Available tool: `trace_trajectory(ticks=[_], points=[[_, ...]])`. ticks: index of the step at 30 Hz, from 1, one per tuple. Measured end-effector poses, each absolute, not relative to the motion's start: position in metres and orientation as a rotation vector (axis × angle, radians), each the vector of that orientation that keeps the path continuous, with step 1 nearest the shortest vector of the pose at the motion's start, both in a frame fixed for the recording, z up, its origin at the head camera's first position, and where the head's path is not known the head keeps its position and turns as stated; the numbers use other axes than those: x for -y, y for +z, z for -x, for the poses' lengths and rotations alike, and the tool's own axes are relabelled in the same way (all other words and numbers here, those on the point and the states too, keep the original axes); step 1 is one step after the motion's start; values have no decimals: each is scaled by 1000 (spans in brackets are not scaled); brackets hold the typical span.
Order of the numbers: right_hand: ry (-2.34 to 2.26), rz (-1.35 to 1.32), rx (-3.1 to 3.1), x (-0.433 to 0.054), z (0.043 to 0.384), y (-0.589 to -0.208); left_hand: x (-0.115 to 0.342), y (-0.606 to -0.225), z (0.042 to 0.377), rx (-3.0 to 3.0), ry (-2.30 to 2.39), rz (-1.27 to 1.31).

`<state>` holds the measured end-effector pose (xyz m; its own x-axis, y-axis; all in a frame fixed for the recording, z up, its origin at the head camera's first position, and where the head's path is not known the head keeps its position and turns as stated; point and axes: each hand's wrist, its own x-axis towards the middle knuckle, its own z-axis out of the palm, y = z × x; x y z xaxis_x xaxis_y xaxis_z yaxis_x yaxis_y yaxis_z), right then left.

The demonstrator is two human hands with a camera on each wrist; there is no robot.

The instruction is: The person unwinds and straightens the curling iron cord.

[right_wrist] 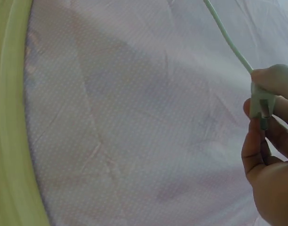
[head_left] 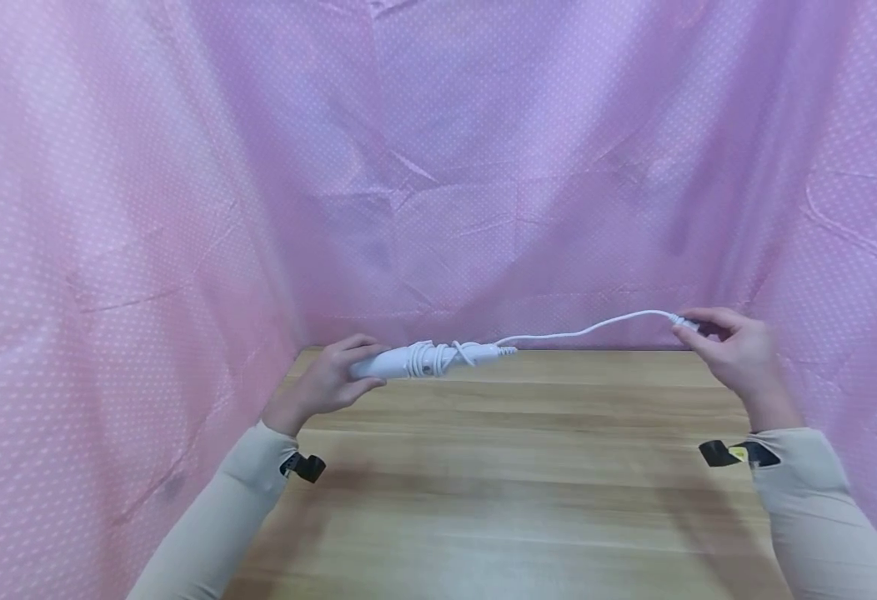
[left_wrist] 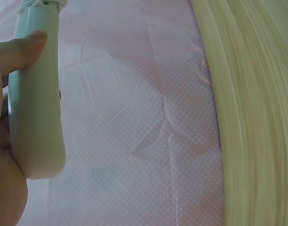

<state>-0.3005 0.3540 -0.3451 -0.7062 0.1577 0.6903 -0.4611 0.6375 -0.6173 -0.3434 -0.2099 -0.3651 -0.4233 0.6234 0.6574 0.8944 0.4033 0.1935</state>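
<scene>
My left hand point(head_left: 329, 379) grips one end of a white stick-shaped electric appliance point(head_left: 386, 365), held sideways above the table. In the left wrist view the thumb lies across the smooth, rounded handle point(left_wrist: 38, 113). Several turns of its white power cord point(head_left: 584, 332) are wound around the appliance's middle. From there a free length runs to the right in a shallow curve. At its far end my right hand point(head_left: 742, 354) pinches the plug point(head_left: 684, 322) between thumb and fingers. Metal prongs show on the plug point(right_wrist: 257, 104) in the right wrist view.
A wood-grain table point(head_left: 513, 492) lies below both hands. Pink cloth with white dots point(head_left: 453, 167) hangs behind the table and along both sides. Each wrist wears a black strap with a small camera point(head_left: 307, 467).
</scene>
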Motion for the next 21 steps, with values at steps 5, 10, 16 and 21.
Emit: trace_trajectory(ticks=[5, 10, 16, 21], points=[[965, -246, 2318, -358, 308, -365, 214, -365, 344, 2220, -811, 1179], [868, -319, 2435, -357, 313, -381, 219, -366, 350, 2272, -792, 1024], [925, -511, 2447, -351, 312, -392, 219, -370, 365, 2281, -786, 885], [831, -606, 2499, -342, 306, -386, 215, -375, 375, 2270, -750, 752]])
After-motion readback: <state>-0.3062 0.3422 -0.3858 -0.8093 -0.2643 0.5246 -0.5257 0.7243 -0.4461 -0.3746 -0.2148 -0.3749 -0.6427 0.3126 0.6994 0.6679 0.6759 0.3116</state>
